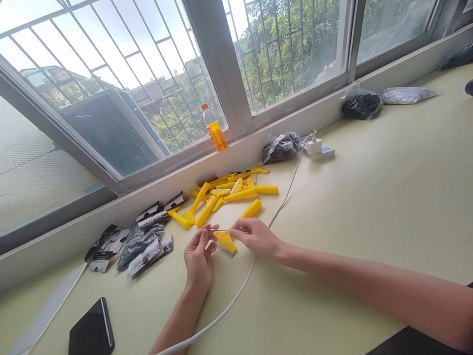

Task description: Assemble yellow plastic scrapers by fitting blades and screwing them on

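Note:
My right hand (258, 239) is closed around the dark handle of a screwdriver, whose thin metal shaft (221, 230) points left. At the shaft's tip, the thumb and fingers of my left hand (199, 259) are pinched together; whatever is between them is too small to make out. Just under the shaft, a yellow scraper (225, 241) lies on the table with its metal blade edge toward me. Its handle (252, 208) shows beyond my right hand, and the part between is partly hidden. Behind it is a loose pile of several yellow scrapers (236, 195).
A white cable (240, 291) runs across the table to a charger (314, 146) on a power strip (327, 153). Packaging cards (148, 259) and a black bag (136, 249) lie left, near a phone (90, 330). A bottle (216, 135) stands on the window ledge.

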{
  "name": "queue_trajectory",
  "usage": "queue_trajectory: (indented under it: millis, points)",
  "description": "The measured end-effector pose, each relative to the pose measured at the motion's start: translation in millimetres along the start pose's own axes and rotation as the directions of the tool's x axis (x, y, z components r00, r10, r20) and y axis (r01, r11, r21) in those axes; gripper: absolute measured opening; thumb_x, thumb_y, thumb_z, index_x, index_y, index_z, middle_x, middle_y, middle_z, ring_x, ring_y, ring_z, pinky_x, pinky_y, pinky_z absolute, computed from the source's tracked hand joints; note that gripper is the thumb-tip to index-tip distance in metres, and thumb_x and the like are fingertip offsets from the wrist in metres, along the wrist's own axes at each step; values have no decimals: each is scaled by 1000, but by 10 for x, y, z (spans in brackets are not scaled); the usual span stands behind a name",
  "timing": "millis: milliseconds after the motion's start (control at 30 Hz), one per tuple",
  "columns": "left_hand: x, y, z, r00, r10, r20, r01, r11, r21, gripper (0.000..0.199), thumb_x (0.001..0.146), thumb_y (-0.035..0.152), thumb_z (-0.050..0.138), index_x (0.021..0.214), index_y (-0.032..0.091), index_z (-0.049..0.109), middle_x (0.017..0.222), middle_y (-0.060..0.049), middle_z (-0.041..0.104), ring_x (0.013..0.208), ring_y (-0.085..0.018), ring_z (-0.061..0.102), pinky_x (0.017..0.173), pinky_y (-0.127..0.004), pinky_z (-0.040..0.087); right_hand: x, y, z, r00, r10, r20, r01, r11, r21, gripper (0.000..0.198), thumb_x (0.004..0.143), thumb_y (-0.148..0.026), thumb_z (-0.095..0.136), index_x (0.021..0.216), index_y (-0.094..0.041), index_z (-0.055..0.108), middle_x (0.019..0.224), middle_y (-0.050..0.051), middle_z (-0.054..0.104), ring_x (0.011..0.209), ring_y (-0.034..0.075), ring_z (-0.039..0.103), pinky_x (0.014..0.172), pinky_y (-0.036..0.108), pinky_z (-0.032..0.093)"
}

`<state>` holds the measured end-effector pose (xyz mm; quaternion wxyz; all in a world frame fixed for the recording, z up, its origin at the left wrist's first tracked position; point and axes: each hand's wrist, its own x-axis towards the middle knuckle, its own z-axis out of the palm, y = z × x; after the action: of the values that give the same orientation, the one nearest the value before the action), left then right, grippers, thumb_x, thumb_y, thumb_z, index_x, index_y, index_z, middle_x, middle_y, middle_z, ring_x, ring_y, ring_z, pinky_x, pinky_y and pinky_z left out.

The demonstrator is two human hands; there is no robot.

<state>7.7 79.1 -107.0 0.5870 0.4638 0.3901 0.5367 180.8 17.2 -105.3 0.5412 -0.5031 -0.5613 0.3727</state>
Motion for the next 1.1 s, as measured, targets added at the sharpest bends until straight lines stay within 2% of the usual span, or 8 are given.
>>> queue_trajectory:
  millis: [267,433,533,667,767,933,1100]
  points:
    - [16,-9,-8,1000,2,0,-2,1000,2,47,68,45,84,102,15,72,111,-11,73,75,-8,57,62,-19,42,21,-19,16,1000,1,10,-1,1000,-12,28,92,-39,58,75,-16,62,72,0,57,68,14,48,63,27,36]
    - [8,1,-11,1000,6,1,-6,1000,13,46,68,46,83,101,14,71,112,-12,72,76,-8,57,63,-19,42,20,-63,1,993,102,54,-98,992,-85,41,99,-36,44,73,-15,68,63,0,53,64,14,47,63,28,34]
    - [-7,9,-12,1000,3,-2,-3,1000,7,46,68,45,84,100,14,71,112,-12,73,75,-8,57,62,-19,42,12,-43,-3,998,63,20,-62,997,-45,26,94,-30,53,78,-15,67,75,1,63,71,14,54,67,27,39]
    - [-9,13,-5,1000,2,-3,-2,1000,-2,45,67,43,84,100,15,72,110,-10,73,74,-7,57,62,-19,41,6,-7,16,999,35,10,-36,993,109,9,88,-25,61,86,-16,60,82,2,68,67,13,58,63,26,44]
    - [1,10,4,1000,-2,-3,2,1000,-9,45,67,43,84,101,15,72,110,-9,74,74,-7,58,62,-20,40,8,-17,29,1000,30,-5,-30,998,57,14,89,-30,62,86,-16,61,81,2,66,72,14,58,65,26,43]
    - [-3,9,7,1000,3,10,-3,1000,5,43,68,43,83,100,15,72,111,-10,74,75,-7,59,63,-20,41,14,-29,22,997,68,19,-67,995,-77,33,97,-34,51,72,-15,63,72,1,62,68,14,53,65,28,38]
    - [-15,21,15,1000,-2,6,2,1000,-4,44,67,43,83,100,15,72,110,-9,74,75,-8,59,62,-20,40,10,10,40,999,9,-50,-10,1000,-11,14,87,-27,63,80,-16,65,82,2,68,75,15,59,69,27,44]
